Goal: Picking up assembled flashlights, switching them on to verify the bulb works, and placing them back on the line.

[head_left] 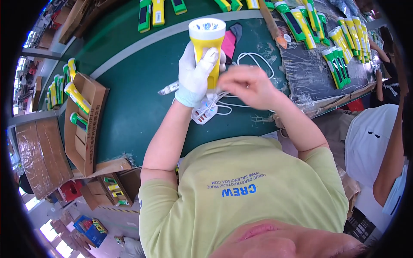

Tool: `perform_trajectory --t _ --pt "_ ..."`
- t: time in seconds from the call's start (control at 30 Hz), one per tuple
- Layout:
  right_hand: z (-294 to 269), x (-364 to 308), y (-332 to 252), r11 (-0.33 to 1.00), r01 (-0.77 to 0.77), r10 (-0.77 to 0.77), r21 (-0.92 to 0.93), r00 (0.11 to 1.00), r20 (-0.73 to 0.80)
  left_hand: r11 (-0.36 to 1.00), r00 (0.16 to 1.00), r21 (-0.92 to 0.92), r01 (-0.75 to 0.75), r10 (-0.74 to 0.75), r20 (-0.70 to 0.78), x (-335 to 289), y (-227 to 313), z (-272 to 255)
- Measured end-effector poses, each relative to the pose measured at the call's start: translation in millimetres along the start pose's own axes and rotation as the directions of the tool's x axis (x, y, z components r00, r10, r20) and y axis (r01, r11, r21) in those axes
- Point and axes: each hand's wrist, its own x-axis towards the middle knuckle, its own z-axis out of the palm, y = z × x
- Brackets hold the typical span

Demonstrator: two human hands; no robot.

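My left hand (195,71), in a white glove with a pale blue cuff, is wrapped round a yellow flashlight (212,79) with a white head. The flashlight stands upright, its lens end up. Close to its lower right side is my bare right hand (247,86), slightly blurred, the fingers drawn together in a pinch. What they hold, if anything, I cannot make out. Under the hands lie a white power strip (204,115) and loops of white cable (262,60). A pink and grey cloth item (231,43) rests behind the flashlight.
Several yellow and green flashlights (337,66) lie on a dark board (307,73) at the right; others (158,13) are at the far edge. A cardboard box (98,116) with flashlights stands left on the green table (129,103). At the right is another person (370,142).
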Motion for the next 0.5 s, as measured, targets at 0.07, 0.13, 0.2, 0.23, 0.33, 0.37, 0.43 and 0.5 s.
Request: perform_trajectory --t 0.07,0.13,0.2,0.23,0.33,0.37,0.43,0.5 --pt "15.6 -20.7 5.1 0.901 0.317 -0.29 -0.297 0.948 0.132 0.99 0.999 -0.133 0.037 -0.032 0.034 5.8 2.9 -0.1" --pt "28.6 -38.8 2.4 0.882 0.268 -0.223 -0.389 0.962 0.157 0.994 0.999 -0.101 0.038 -0.039 -0.006 9.1 13.3 2.9" --pt "30.8 -43.5 -2.7 0.887 0.255 -0.205 -0.384 0.965 0.166 0.986 0.996 -0.138 0.09 -0.086 0.033 10.4 19.4 2.6" --pt "31.9 -46.0 -2.7 0.887 0.253 -0.204 -0.385 0.965 0.163 0.985 0.994 -0.132 0.111 -0.106 0.041 9.9 20.4 3.8" --pt "33.8 -50.2 -5.3 0.962 0.229 -0.208 -0.149 0.968 0.139 0.988 0.992 -0.095 0.126 -0.125 0.011 4.9 10.6 8.3" --pt "34.5 -50.7 -6.1 0.961 0.229 -0.21 -0.155 0.969 0.132 0.988 0.992 -0.093 0.125 -0.124 0.02 4.8 6.0 7.5" --pt "33.9 -51.7 -6.6 0.977 -0.037 0.026 0.208 0.998 0.059 0.996 0.996 -0.029 0.083 -0.084 -0.018 4.5 -7.3 3.5" --pt "26.4 -33.0 -16.4 0.714 -0.311 0.419 0.627 0.907 -0.028 0.983 0.982 -0.06 0.172 -0.167 0.088 -3.5 -12.2 -0.4"
